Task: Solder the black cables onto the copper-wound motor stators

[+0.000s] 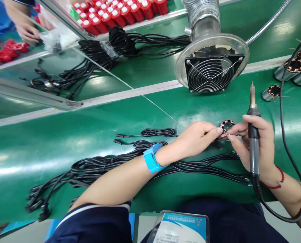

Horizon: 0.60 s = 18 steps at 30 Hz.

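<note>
While left hand (196,136) pinches wound coil (227,125) | right hand (254,145) grips soldering iron (253,135), fingertips seemingly touching coil.

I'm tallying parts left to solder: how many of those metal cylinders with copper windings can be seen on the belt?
5, perhaps more hidden: one wound cylinder pinched between the left hand and right hand; one lying alone near the fan; three clustered at the right edge, partly cut off.

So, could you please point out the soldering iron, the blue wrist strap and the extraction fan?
soldering iron (253,148), head view, handle.
blue wrist strap (152,158), head view, band.
extraction fan (211,73), head view, grille centre.
</note>
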Each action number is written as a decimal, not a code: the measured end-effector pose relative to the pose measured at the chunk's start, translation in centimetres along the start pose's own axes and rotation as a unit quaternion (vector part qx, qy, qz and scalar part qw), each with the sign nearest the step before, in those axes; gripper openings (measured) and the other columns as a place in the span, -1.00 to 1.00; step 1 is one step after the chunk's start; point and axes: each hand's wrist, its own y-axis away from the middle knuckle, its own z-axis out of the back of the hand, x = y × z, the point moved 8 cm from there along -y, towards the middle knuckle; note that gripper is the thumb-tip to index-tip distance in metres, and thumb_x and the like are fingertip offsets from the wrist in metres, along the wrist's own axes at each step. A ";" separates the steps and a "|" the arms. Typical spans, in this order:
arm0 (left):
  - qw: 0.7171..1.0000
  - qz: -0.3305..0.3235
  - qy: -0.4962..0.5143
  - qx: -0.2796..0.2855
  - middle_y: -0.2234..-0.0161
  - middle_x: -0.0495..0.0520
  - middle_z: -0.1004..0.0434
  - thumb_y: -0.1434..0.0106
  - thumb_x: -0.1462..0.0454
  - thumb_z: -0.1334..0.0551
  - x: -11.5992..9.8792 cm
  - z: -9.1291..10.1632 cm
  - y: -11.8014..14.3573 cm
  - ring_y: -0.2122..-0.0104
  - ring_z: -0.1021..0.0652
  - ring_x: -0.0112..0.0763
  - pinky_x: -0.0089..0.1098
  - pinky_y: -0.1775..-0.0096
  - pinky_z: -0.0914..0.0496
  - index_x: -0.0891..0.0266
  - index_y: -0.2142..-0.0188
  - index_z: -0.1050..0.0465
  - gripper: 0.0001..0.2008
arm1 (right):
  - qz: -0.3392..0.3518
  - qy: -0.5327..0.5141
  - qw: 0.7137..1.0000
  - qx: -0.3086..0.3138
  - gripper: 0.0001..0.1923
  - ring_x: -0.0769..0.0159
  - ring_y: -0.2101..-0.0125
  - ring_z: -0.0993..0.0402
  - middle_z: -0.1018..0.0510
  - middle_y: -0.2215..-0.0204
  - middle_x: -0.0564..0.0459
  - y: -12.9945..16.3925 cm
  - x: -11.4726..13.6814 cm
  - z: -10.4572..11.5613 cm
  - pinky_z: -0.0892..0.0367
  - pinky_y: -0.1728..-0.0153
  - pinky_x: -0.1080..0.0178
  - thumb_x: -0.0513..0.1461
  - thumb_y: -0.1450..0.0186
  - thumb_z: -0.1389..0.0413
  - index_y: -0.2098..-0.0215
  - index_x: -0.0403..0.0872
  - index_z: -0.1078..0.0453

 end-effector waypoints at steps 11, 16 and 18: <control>0.971 0.098 0.219 0.010 0.55 -0.13 -0.35 -0.18 0.41 -0.18 1.0 -0.2 -0.3 0.52 -0.32 -0.67 -0.55 0.41 -0.21 0.34 0.46 -0.40 -0.90 | -0.021 0.077 0.996 0.043 -0.54 0.34 0.33 -0.52 -0.55 0.31 0.12 -0.3 0.0 -0.1 -0.49 0.26 0.23 -0.30 -0.28 -0.15 -0.11 0.09 -0.22; 0.972 0.131 0.175 -0.088 0.57 -0.13 -0.35 -0.14 0.43 -0.16 3.6 1.5 -1.7 0.55 -0.28 -0.65 -0.51 0.43 -0.16 0.35 0.51 -0.39 -0.88 | -0.077 0.156 0.985 0.013 -0.53 0.24 0.30 -0.58 -0.61 0.30 0.08 -0.1 -1.2 2.1 -0.50 0.25 0.13 -0.17 -0.35 -0.09 -0.22 0.13 -0.21; 0.970 0.131 0.180 -0.092 0.58 -0.13 -0.36 -0.13 0.43 -0.16 4.0 1.5 -2.0 0.55 -0.27 -0.65 -0.50 0.43 -0.15 0.34 0.52 -0.40 -0.88 | -0.038 0.159 0.987 -0.003 -0.56 0.23 0.36 -0.56 -0.60 0.26 0.05 -0.2 -0.6 2.9 -0.48 0.32 0.13 -0.16 -0.33 -0.12 -0.17 0.12 -0.30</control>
